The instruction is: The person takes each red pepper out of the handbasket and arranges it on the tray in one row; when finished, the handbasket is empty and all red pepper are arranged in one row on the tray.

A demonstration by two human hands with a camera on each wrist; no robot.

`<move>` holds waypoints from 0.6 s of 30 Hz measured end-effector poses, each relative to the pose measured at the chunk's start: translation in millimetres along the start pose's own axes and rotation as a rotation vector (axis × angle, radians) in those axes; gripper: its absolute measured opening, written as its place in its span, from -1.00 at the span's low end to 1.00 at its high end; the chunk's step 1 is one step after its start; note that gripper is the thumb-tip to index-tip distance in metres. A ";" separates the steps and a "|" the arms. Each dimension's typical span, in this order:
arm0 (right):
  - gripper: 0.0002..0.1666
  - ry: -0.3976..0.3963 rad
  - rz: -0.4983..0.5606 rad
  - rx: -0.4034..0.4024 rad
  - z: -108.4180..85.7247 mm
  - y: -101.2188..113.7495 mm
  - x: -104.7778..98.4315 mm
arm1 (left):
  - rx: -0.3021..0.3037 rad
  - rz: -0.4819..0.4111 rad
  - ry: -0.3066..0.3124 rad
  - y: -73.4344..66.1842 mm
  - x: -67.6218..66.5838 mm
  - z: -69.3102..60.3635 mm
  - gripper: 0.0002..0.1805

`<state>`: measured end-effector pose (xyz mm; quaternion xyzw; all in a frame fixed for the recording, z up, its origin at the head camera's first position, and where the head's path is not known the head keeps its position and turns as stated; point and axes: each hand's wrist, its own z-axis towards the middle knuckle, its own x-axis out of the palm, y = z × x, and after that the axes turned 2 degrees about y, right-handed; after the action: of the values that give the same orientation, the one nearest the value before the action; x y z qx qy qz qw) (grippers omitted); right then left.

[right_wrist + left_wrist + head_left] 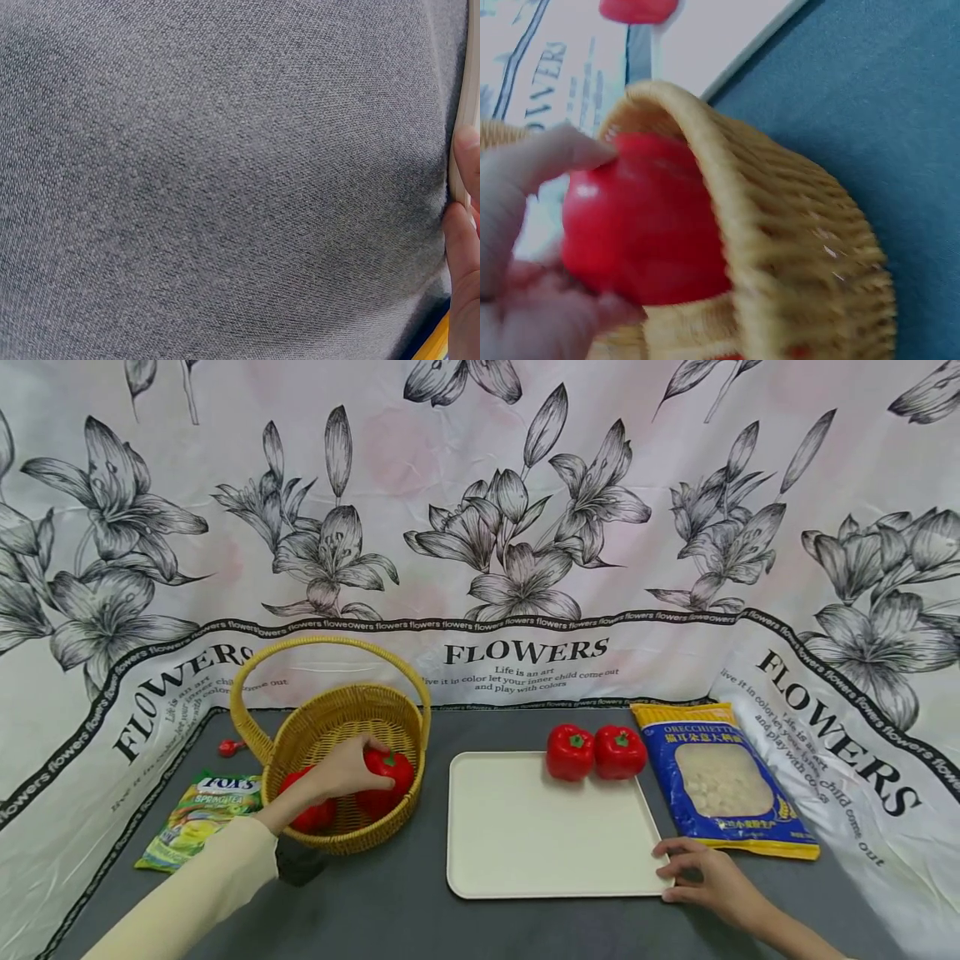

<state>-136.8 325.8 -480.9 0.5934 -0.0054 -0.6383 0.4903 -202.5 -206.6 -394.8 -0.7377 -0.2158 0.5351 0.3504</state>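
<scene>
In the head view, my left hand [348, 768] reaches into a yellow wicker basket [352, 839] and grips a red bell pepper [393, 768] with thumb and fingers. The left wrist view shows that pepper [645, 225] at the basket's rim [712, 180]. Another red pepper [313, 810] lies in the basket, partly covered by my left wrist. My right hand [708, 881] holds the right front corner of a cream tray [555, 827], fingers and thumb on its rim. Near the tray's far right corner sit two more red peppers, one [570, 752] beside the other [620, 752].
A blue and yellow orecchiette bag [727, 785] lies right of the tray. Left of the basket are a green Fox's candy bag [198, 818] and a small red object [231, 747]. A flower-printed cloth [517, 552] rises behind the grey tabletop [420, 918].
</scene>
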 end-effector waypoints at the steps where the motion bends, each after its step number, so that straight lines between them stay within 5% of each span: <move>1: -0.77 -0.003 0.001 -0.008 0.3 0.4 0.4 | 0.021 -0.071 0.028 2.7 -1.1 -2.9 -0.34; 5: -0.76 -0.006 0.002 -0.002 1.4 1.8 0.3 | 0.058 -0.225 0.112 14.1 -4.4 -11.5 -0.23; 11: -0.76 0.000 -0.017 0.026 1.4 3.3 -0.2 | 0.050 -0.254 0.109 20.1 -7.6 -17.0 -0.23; 18: -0.76 -0.002 -0.017 0.036 1.7 4.2 0.4 | 0.114 -0.262 0.136 30.9 -12.9 -18.7 -0.23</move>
<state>-135.4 322.3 -478.2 0.6017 -0.0125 -0.6427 0.4741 -191.1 -241.4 -406.3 -0.7166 -0.2554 0.4451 0.4725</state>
